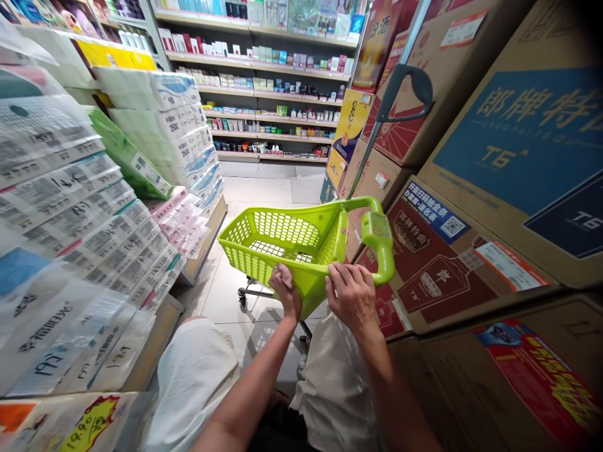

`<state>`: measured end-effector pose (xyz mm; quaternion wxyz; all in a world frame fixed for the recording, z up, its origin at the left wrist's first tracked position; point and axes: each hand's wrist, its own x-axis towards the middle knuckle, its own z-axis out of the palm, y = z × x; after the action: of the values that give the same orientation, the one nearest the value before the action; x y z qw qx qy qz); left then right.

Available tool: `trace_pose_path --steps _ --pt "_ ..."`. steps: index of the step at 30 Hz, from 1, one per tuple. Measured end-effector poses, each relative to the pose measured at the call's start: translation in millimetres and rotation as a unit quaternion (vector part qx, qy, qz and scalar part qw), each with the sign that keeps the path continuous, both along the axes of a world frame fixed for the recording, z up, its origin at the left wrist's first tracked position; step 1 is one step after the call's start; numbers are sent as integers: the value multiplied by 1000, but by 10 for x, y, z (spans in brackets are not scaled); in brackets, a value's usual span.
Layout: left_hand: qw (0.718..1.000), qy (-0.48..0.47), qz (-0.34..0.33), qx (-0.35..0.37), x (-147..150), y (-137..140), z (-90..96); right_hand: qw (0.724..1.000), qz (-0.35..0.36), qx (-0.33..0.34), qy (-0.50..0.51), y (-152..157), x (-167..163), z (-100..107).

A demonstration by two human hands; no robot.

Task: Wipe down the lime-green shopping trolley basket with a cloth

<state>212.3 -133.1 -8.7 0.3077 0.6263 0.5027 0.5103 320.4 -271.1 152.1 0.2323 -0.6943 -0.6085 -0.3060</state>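
Observation:
A lime-green plastic shopping cart (254,260) stands crosswise before my knees, its slotted basket holding nothing that I can see. Against the near side of the basket, my left hand (288,300) is closed on a small crumpled greyish-pink cloth (281,275). Over the near rim, close to the cart's handle (385,257), my right hand (353,292) curls its fingers and grips the edge. Part of the cart's wheeled metal frame (257,292) shows below; the rest is hidden behind the basket and my legs.
Wrapped tissue packs (85,207) are stacked along the left on low platforms. Cardboard cartons (443,251) rise close on the right, with a long grey-handled pole (367,154) leaning there. Shelves (257,91) of small boxed goods cross the far end of the tiled floor (257,188).

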Motion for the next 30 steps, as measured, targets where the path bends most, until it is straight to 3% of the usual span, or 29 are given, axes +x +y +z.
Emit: trace_pose_path --steps 2,4,9,11,18,20,22,24,26,28,30 --pt "995 20 -62 76 -81 -218 -208 1000 0 10 -2 1 3 -22" --pt "984 38 -116 130 -172 -293 -276 1000 5 15 -3 -1 12 -41" --pt "965 60 -113 228 -175 24 131 1000 15 13 3 -4 22 -32" --pt "959 73 -108 251 -133 111 200 1000 19 22 12 -2 19 -16" --pt "932 177 -216 231 -356 -193 -353 997 40 41 47 17 32 -16" --pt "934 148 -208 251 -339 -251 -262 997 52 33 52 4 40 -18" --pt "931 112 -186 293 -209 -256 -31 995 69 37 61 -36 46 -9" --pt "922 89 -169 338 -26 -237 196 992 65 69 79 -105 55 8" --pt "911 89 -165 367 106 -235 268 988 35 114 101 -191 77 25" --pt "907 120 -168 368 100 -276 124 984 1 138 112 -270 118 30" --pt "904 177 -186 342 -44 -352 -175 985 -11 126 115 -324 169 19"
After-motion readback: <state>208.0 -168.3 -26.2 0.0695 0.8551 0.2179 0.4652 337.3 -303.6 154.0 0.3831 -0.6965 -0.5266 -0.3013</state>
